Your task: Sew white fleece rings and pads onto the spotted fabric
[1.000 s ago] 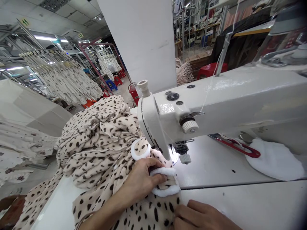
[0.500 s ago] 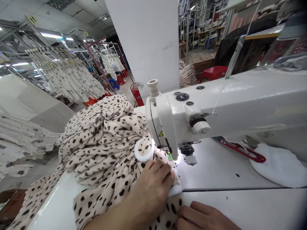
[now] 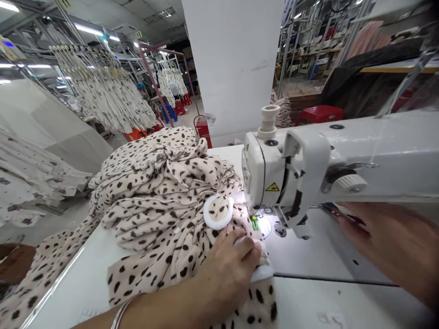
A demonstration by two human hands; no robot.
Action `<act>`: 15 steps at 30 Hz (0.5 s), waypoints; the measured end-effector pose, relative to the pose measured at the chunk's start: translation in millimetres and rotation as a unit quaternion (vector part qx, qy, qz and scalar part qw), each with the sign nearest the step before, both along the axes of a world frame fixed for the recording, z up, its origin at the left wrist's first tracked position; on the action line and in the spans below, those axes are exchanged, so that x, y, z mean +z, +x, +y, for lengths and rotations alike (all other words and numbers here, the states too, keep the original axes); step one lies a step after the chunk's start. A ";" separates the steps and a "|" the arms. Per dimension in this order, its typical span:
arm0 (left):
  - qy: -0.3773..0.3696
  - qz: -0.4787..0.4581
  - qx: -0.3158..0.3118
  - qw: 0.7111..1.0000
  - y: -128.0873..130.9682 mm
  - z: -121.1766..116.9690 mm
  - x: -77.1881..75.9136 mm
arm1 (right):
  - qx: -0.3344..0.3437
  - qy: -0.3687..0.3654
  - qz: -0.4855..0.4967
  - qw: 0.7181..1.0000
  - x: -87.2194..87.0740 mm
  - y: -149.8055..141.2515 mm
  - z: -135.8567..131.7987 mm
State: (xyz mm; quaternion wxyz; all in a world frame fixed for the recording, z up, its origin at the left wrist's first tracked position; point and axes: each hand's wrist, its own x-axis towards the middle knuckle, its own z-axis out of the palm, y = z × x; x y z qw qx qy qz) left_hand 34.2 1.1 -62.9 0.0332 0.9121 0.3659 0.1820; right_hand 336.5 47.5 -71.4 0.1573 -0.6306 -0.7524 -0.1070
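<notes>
My left hand (image 3: 233,265), fingers curled, presses and grips the fleecy spotted fabric (image 3: 178,256) in front of the sewing machine's needle area. White trim shows at its fingertips and edges a round piece (image 3: 218,211) just beyond them. To the right, under the machine arm, my right hand (image 3: 380,237) is closed around red-handled scissors (image 3: 360,225); motion blur and the fingers hide part of them. The sewing machine (image 3: 291,169) stands between my hands, with a small green part (image 3: 254,222) lit beside the needle.
Bunched spotted cloth (image 3: 147,183) is heaped on the left of the white table (image 3: 308,301). A white pillar (image 3: 236,68) rises behind the machine. Hanging garments (image 3: 103,91) line the left background, and a red stool (image 3: 318,114) stands behind the machine arm.
My right hand has left the front edge of the fabric and moved right to the scissors under the machine arm. My left hand stays on the fabric. The view has shifted.
</notes>
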 end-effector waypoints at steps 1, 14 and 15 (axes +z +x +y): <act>-0.003 -0.009 0.002 1.000 -0.4 0.2 -1.2 | 0.006 -0.014 -0.041 0.999 -2.0 2.5 2.1; -0.111 -0.008 -0.027 0.993 -7.7 2.4 21.6 | 0.089 -0.080 -0.015 0.993 11.2 -23.2 -8.4; -0.117 -0.010 -0.031 0.993 -8.7 2.0 25.0 | 0.112 -0.094 0.010 0.989 14.8 -28.3 -11.8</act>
